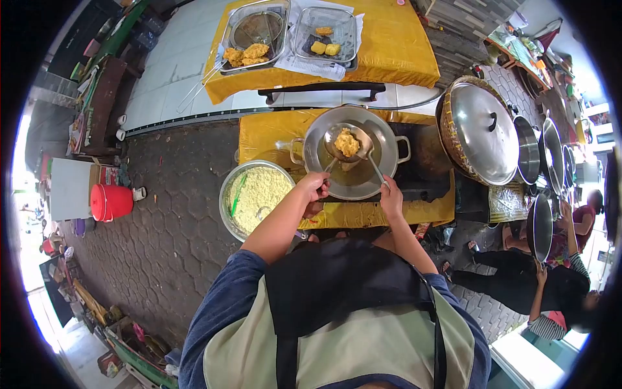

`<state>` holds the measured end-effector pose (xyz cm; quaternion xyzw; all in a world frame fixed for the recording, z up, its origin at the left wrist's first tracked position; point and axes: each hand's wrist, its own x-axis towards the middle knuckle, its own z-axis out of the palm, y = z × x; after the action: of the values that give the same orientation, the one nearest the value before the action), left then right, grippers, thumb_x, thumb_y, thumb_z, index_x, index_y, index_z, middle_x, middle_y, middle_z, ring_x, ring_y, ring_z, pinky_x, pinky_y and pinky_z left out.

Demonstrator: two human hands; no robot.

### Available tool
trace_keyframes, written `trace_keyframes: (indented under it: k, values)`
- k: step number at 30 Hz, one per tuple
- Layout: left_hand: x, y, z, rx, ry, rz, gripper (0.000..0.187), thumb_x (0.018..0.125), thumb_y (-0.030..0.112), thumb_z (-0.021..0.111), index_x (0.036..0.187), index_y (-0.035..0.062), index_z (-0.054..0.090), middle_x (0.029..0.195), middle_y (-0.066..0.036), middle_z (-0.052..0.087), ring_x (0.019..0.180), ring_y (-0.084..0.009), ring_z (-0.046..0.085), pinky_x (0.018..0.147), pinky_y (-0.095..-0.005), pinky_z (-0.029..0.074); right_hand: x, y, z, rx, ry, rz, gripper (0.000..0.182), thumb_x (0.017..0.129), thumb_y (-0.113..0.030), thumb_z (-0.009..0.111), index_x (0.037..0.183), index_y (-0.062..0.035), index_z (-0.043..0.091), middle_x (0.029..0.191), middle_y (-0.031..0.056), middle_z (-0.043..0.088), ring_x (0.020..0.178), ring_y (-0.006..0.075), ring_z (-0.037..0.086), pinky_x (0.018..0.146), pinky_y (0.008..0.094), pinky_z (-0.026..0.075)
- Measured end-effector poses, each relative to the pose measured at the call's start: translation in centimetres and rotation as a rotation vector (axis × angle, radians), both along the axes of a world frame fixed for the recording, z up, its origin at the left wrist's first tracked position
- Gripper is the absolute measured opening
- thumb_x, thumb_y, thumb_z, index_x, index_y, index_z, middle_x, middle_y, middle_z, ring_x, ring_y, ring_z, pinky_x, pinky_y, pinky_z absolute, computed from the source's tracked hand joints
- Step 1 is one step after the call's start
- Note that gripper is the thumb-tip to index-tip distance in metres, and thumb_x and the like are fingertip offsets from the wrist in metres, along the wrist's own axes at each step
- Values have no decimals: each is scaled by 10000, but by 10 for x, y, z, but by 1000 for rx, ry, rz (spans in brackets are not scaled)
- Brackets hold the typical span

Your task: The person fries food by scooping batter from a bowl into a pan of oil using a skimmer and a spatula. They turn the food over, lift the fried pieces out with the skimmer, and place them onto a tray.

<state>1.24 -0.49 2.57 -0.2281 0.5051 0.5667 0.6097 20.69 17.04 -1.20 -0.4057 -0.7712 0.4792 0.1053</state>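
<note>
Over a wide two-handled pan (311,139) of oil, a golden fried piece (346,142) rests on a round skimmer (332,133). My left hand (313,189) is closed around the handle of one utensil reaching into the pan. My right hand (391,194) grips the handle of a metal ladle (367,144), its bowl beside the fried piece. Below the skimmer, another piece (347,166) lies partly hidden in the oil. Left of the pan stands a metal bowl (225,206) of pale yellow batter (262,189), with a green utensil (239,193) and a spoon in it.
Beyond the pan, a yellow-covered table (395,45) bears a basket with fried pieces (249,55) and a second basket (353,45). A large lidded pot (483,129) stands at the right. Another person (518,279), farther right, holds a dark pan (540,227). A red bucket (111,201) sits left.
</note>
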Motion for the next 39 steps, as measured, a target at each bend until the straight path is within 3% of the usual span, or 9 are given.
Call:
trace_keyframes:
  k: [3, 10, 14, 27, 30, 32, 33, 35, 39]
  values:
    - [-4, -10, -9, 18, 6, 26, 62, 850, 111, 450, 810, 67, 433, 587, -21, 408, 426, -78, 325, 400, -230, 289, 2, -13, 28, 254, 77, 30, 281, 855, -120, 449, 1118, -32, 496, 1031, 182, 548, 979, 346, 506, 831, 373, 402]
    - [-7, -39, -1, 230, 10, 39, 65, 850, 125, 464, 824, 93, 414, 631, -20, 409, 434, -71, 337, 405, -226, 283, 10, -13, 54, 377, 138, -96, 275, 858, -96, 435, 1111, 0, 482, 1050, 202, 531, 977, 345, 502, 825, 377, 397]
    - [-9, -48, 30, 291, 83, 16, 81, 852, 141, 475, 809, 107, 415, 646, -7, 420, 434, -60, 339, 407, -220, 290, 16, 0, 37, 240, 17, -249, 270, 844, -96, 453, 1093, -3, 497, 1040, 201, 546, 946, 349, 521, 810, 366, 408]
    - [-2, -57, 126, 389, 214, 24, 116, 879, 177, 461, 847, 93, 387, 650, 8, 414, 408, -38, 328, 373, -192, 274, 21, 8, -13, 131, -283, -206, 279, 854, -131, 444, 1108, -29, 500, 934, 198, 591, 888, 339, 556, 745, 385, 431]
    - [-2, -58, 135, 398, 229, 29, 120, 874, 171, 470, 847, 87, 388, 650, 10, 413, 408, -32, 330, 370, -187, 276, 17, 10, -35, 158, -314, -226, 280, 854, -156, 482, 1113, -56, 516, 859, 165, 604, 759, 284, 588, 648, 362, 459]
    - [-1, -59, 142, 410, 229, 26, 124, 867, 165, 482, 850, 83, 390, 652, 12, 414, 408, -26, 330, 369, -183, 278, 14, 16, -57, -170, -322, -315, 295, 866, -148, 461, 1147, -60, 484, 719, 112, 573, 552, 195, 538, 465, 333, 430]
    - [-1, -59, 147, 405, 231, 30, 124, 867, 165, 482, 850, 83, 390, 652, 12, 414, 408, -26, 330, 369, -183, 278, 10, 16, -54, -173, -321, -310, 295, 866, -148, 461, 1147, -60, 484, 719, 112, 573, 552, 195, 538, 465, 333, 430]
    - [0, -60, 157, 402, 224, 40, 121, 864, 159, 486, 860, 84, 391, 651, 11, 414, 407, -26, 329, 369, -183, 277, 2, 13, -44, -596, -166, -419, 319, 869, -130, 447, 1178, -49, 436, 628, 65, 505, 443, 123, 436, 353, 282, 348]
    - [-1, -65, 166, 392, 229, 62, 119, 862, 153, 487, 886, 81, 395, 654, 9, 415, 407, -27, 329, 368, -183, 276, -12, 11, -59, -746, -149, -428, 299, 877, -115, 440, 1170, -58, 434, 633, 67, 501, 412, 129, 385, 361, 289, 329]
